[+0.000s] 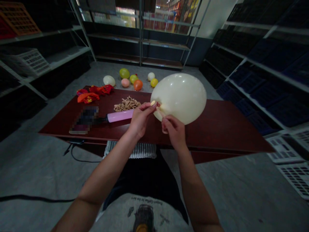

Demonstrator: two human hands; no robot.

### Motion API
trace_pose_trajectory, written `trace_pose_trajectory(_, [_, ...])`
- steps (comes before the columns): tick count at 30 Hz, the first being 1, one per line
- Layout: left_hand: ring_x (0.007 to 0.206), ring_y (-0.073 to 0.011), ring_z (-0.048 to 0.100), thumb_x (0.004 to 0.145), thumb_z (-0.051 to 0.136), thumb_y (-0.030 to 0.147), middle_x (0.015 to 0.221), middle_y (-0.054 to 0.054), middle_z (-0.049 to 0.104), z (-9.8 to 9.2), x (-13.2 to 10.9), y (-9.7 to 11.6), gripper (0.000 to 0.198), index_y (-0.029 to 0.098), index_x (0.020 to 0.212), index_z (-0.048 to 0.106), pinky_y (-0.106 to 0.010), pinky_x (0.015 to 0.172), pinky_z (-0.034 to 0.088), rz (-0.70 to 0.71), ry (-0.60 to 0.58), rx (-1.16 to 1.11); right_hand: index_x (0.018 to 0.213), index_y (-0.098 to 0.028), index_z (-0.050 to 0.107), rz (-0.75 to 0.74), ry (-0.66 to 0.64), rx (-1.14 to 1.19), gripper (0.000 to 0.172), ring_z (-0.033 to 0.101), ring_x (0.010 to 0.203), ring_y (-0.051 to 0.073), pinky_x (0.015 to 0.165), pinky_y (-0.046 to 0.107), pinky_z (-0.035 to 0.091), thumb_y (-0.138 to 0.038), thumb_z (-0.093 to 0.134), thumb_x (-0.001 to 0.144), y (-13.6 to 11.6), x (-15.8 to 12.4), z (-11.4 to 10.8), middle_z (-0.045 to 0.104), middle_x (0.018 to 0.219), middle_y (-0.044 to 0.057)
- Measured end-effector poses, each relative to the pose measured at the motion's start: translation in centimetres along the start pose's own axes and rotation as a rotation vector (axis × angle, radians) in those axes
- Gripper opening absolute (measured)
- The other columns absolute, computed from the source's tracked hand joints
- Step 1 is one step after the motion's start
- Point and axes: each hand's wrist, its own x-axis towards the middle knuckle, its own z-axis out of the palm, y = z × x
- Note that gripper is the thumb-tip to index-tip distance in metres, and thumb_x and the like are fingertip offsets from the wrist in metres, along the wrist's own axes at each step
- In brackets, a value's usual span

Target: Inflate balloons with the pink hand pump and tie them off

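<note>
A large inflated cream balloon (181,96) floats just above the dark red table (224,129), held by its neck. My left hand (141,117) pinches the rolled lip of the neck between thumb and fingers. Just below the balloon's base, my right hand (174,130) is closed on the stretched neck. Left of my hands, a pink hand pump (120,115) lies on the table. Behind it sits a pile of tan uninflated balloons (127,103).
Red and orange uninflated balloons (93,93) lie at the table's far left corner. Several inflated balloons (131,80) rest on the floor beyond the table. Metal shelving lines both sides and the back. A blurred object (84,120) sits on the table's left, and a cable (36,198) crosses the floor.
</note>
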Motion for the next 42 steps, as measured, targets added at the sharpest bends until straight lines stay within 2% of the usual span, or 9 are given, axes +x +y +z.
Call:
trace_pose_trajectory(4, [0.077,-0.0116,0.063,0.077,0.087,0.031,0.092,-0.005,0.073,-0.4,-0.6,0.2,0.018,0.019,0.086,0.078,-0.019,0.065,0.050,-0.119,-0.108,-0.051,0.060,-0.025,0.043,0.114,0.064,0.449,0.032,0.036,0.047,0.009,0.042,0.023,0.028,-0.041,0.064,0.079,-0.9,0.7,-1.3,0.039,0.057,-0.006])
trace_pose_trajectory(8, [0.073,-0.0094,0.058,0.082,0.083,0.038,0.112,-0.005,0.070,0.1,-1.4,-0.3,0.023,0.019,0.087,0.070,-0.020,0.055,0.044,-0.095,-0.144,-0.130,0.061,-0.025,0.035,0.232,0.028,0.577,0.037,0.029,0.048,0.007,0.042,0.022,0.029,-0.042,0.066,0.072,-0.8,1.5,-1.6,0.029,0.061,-0.008])
trace_pose_trajectory(12, [0.071,-0.0109,0.059,0.087,0.078,0.045,0.099,-0.004,0.069,0.6,-1.1,-0.9,0.030,0.019,0.087,0.062,-0.023,0.057,0.045,0.034,-0.131,-0.041,0.062,-0.025,0.035,0.270,-0.001,0.575,0.036,0.028,0.049,0.007,0.044,0.021,0.031,-0.043,0.064,0.074,-0.3,1.7,-1.3,0.027,0.062,-0.008])
trace_pose_trajectory(17, [0.064,-0.0131,0.055,0.100,0.061,0.048,0.078,-0.001,0.059,0.9,-0.5,-1.1,0.030,0.021,0.090,0.056,-0.028,0.064,0.047,0.422,-0.098,0.358,0.061,-0.023,0.045,0.238,-0.001,0.534,0.035,0.034,0.050,0.008,0.043,0.023,0.027,-0.044,0.070,0.075,-0.8,1.3,-1.0,0.040,0.061,-0.006])
trace_pose_trajectory(23, [0.083,-0.0191,0.060,0.108,0.043,0.034,0.093,-0.006,0.061,0.6,-0.9,-0.8,0.016,0.022,0.103,0.052,-0.032,0.075,0.046,0.758,-0.160,0.876,0.061,-0.023,0.054,0.194,-0.016,0.389,0.032,0.040,0.050,0.009,0.048,0.025,0.028,-0.045,0.067,0.080,-1.6,0.9,-1.4,0.047,0.053,-0.005])
trace_pose_trajectory(26, [0.087,-0.0206,0.060,0.107,0.041,0.027,0.096,-0.008,0.061,0.9,-0.8,-1.0,0.010,0.021,0.107,0.049,-0.033,0.078,0.046,0.803,-0.182,0.948,0.060,-0.023,0.055,0.203,-0.007,0.370,0.032,0.041,0.049,0.009,0.048,0.025,0.027,-0.044,0.065,0.081,-1.8,0.7,-1.5,0.049,0.051,-0.004])
trace_pose_trajectory(32, [0.088,-0.0198,0.061,0.107,0.039,0.026,0.105,-0.009,0.060,1.5,-0.6,-1.6,0.011,0.020,0.115,0.043,-0.033,0.078,0.046,0.710,-0.141,0.930,0.061,-0.022,0.058,0.164,-0.041,0.211,0.032,0.042,0.045,0.008,0.046,0.022,0.028,-0.043,0.064,0.084,-2.5,-0.1,-0.8,0.052,0.048,-0.005])
trace_pose_trajectory(38, [0.101,-0.0211,0.058,0.107,0.042,0.023,0.106,-0.008,0.061,1.4,-1.2,0.4,0.013,0.019,0.114,0.053,-0.035,0.091,0.046,0.733,-0.531,0.919,0.058,-0.021,0.055,0.165,0.051,0.335,0.034,0.043,0.043,0.007,0.043,0.022,0.030,-0.041,0.065,0.084,-3.6,0.1,-2.1,0.050,0.049,-0.005])
trace_pose_trajectory(42, [0.093,-0.0197,0.058,0.104,0.054,0.023,0.097,-0.006,0.060,1.1,-0.9,1.2,0.006,0.018,0.102,0.056,-0.032,0.084,0.046,0.690,-0.626,0.957,0.055,-0.021,0.057,0.148,0.033,0.348,0.040,0.046,0.044,0.008,0.045,0.023,0.036,-0.047,0.066,0.084,-3.7,0.4,-3.0,0.052,0.048,-0.004])
